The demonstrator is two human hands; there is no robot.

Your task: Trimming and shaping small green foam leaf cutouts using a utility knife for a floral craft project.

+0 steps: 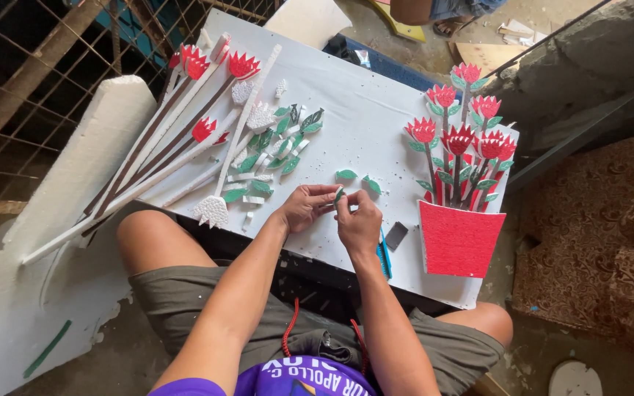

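Observation:
My left hand (305,207) and my right hand (359,222) meet over the near part of a white board (365,117) lying across my knees. Together they pinch a small green foam leaf (339,195) between the fingertips. Two more green leaves (347,174) (373,185) lie on the board just beyond my hands. A finished foam piece stands to the right: red flowers (460,136) on dark stems rising from a red pot (460,238).
Long white and brown foam stems with red and white flower heads (185,132) lie at the board's left, beside a heap of green leaves (277,147). A blue cutter (384,257) and a small grey block (395,235) lie near my right hand. A foam slab (89,158) leans at left.

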